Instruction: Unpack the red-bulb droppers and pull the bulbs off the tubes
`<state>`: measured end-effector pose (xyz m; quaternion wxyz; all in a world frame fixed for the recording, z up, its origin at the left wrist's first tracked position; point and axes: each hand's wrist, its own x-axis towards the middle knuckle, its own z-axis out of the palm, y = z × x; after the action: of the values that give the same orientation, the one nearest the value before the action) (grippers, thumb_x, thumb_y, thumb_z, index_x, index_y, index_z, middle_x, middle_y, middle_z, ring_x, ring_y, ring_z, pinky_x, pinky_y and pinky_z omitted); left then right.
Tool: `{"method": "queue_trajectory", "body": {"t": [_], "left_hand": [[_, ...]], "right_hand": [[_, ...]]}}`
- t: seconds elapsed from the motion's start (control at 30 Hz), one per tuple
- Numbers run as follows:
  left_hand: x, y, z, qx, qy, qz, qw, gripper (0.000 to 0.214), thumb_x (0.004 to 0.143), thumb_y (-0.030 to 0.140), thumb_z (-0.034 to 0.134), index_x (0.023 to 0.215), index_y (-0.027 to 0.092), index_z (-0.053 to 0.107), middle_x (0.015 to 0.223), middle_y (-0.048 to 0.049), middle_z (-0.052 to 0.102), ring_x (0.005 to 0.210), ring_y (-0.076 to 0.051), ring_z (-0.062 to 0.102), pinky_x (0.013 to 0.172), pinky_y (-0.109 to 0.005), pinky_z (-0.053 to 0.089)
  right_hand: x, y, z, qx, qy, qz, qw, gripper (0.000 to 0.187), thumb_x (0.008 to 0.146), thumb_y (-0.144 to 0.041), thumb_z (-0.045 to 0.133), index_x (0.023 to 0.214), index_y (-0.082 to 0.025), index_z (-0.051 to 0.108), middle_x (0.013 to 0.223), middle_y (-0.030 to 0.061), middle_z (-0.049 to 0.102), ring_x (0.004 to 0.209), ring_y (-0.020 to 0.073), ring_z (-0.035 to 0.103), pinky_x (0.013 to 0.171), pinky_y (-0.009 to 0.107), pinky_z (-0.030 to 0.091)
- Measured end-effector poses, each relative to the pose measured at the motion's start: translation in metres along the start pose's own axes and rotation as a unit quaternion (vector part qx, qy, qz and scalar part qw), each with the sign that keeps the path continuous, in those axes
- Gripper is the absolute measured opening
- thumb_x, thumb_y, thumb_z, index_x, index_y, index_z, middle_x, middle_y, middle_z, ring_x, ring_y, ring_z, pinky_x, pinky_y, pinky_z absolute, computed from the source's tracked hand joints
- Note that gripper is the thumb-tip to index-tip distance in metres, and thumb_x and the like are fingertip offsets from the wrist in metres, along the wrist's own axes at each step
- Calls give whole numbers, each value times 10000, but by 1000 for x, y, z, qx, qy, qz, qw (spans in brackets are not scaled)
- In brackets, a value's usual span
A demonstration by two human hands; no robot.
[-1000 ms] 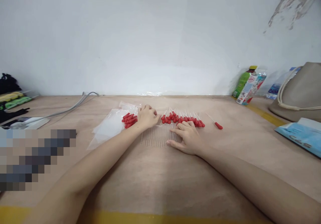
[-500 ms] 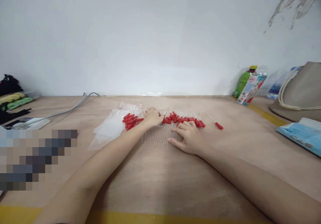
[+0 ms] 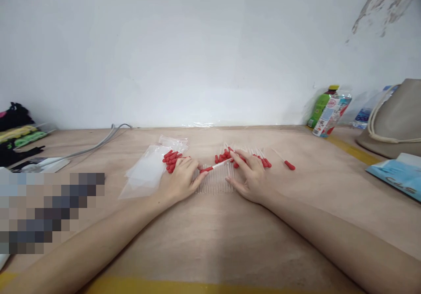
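A row of clear glass droppers with red rubber bulbs [image 3: 226,155] lies side by side in the middle of the wooden table [image 3: 210,237]. One dropper [image 3: 213,167] lies crosswise over their glass stems; my left hand [image 3: 180,180] pinches its red bulb end and my right hand [image 3: 248,175] touches its other end with the fingertips. Left of my left hand a small heap of red-bulbed droppers [image 3: 171,159] rests on a stack of clear plastic bags [image 3: 144,173]. A single dropper [image 3: 287,162] lies apart to the right.
Drink bottles [image 3: 325,107] stand against the white wall at the back right. A beige bag [image 3: 394,120] and a blue packet [image 3: 396,175] sit at the right edge. A grey cable [image 3: 95,145] and dark items [image 3: 15,129] lie at the left.
My left hand has drawn back toward me from the bulbs with one dropper, which now lies crosswise. My right hand has reached forward onto that dropper's other end.
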<state>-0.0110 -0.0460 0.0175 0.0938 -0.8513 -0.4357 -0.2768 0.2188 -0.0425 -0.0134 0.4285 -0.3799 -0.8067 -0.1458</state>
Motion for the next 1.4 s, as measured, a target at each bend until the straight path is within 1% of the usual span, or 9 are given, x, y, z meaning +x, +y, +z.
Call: {"method": "queue_trajectory", "body": {"t": [0.17, 0.37, 0.43, 0.53, 0.6, 0.8, 0.9, 1.13, 1.4], "left_hand": [[-2, 6, 0, -7, 18, 34, 999, 154, 856, 320, 468, 789, 191, 519, 782, -13, 611, 776, -171, 525, 755, -329, 355], [-6, 9, 9, -27, 43, 60, 997, 163, 856, 305, 474, 751, 189, 522, 761, -14, 623, 757, -167, 525, 736, -327, 361], [-6, 11, 11, -35, 43, 58, 997, 154, 849, 324, 484, 811, 190, 552, 824, -25, 639, 818, -178, 541, 778, -342, 366], [-5, 17, 11, -40, 23, 71, 996, 226, 840, 363, 496, 983, 216, 593, 1042, -45, 633, 1017, -205, 525, 900, -380, 334], [-3, 20, 12, -40, 7, 94, 995, 225, 857, 353, 475, 994, 246, 618, 1095, -33, 628, 1089, -203, 507, 950, -393, 301], [-4, 23, 16, -47, 14, 110, 993, 195, 878, 298, 457, 926, 243, 638, 970, 0, 688, 1034, -179, 566, 950, -387, 288], [-5, 25, 14, -51, 20, 121, 991, 191, 882, 281, 449, 904, 235, 633, 970, 3, 689, 1050, -182, 560, 953, -387, 279], [-8, 25, 8, -40, -43, 138, 989, 215, 897, 272, 405, 885, 232, 616, 1033, -5, 666, 1143, -191, 497, 1012, -411, 202], [-8, 22, 6, -49, -63, 157, 984, 205, 901, 247, 394, 890, 226, 598, 979, 10, 678, 1141, -174, 498, 1052, -418, 133]], "right_hand": [[1, -2, -4, -1, -84, -74, 994, 476, 830, -396, 492, 1263, -203, 455, 1237, 104, 528, 1210, 250, 413, 1005, 479, 286], [-1, -1, 1, 28, -75, -82, 993, 248, 870, -271, 465, 1071, -217, 600, 1070, 46, 646, 1140, 201, 498, 1025, 471, 271], [-2, 0, 2, 46, -61, -96, 992, 208, 869, -232, 465, 999, -222, 628, 989, 26, 678, 1105, 185, 529, 1029, 464, 278], [-3, -1, 3, 66, -44, -120, 990, 190, 856, -212, 483, 969, -222, 636, 963, 24, 686, 1061, 179, 561, 1032, 468, 290], [-2, -2, 3, 74, -37, -139, 987, 188, 849, -206, 494, 970, -218, 637, 975, 26, 683, 1045, 177, 572, 1024, 458, 316], [-2, -2, 5, 82, -62, -153, 983, 204, 868, -262, 477, 999, -221, 628, 986, 26, 679, 1046, 182, 572, 990, 426, 381], [-3, -1, 7, 101, -46, -168, 979, 193, 867, -229, 476, 992, -204, 620, 962, 26, 685, 1015, 167, 588, 990, 405, 393], [-6, -3, 7, 118, -32, -197, 973, 136, 840, -178, 496, 889, -182, 623, 861, 28, 695, 968, 163, 605, 976, 373, 426], [-3, -8, -1, 75, -20, -228, 971, 136, 848, -168, 486, 876, -148, 618, 859, 62, 696, 960, 170, 613, 976, 383, 434]]}}
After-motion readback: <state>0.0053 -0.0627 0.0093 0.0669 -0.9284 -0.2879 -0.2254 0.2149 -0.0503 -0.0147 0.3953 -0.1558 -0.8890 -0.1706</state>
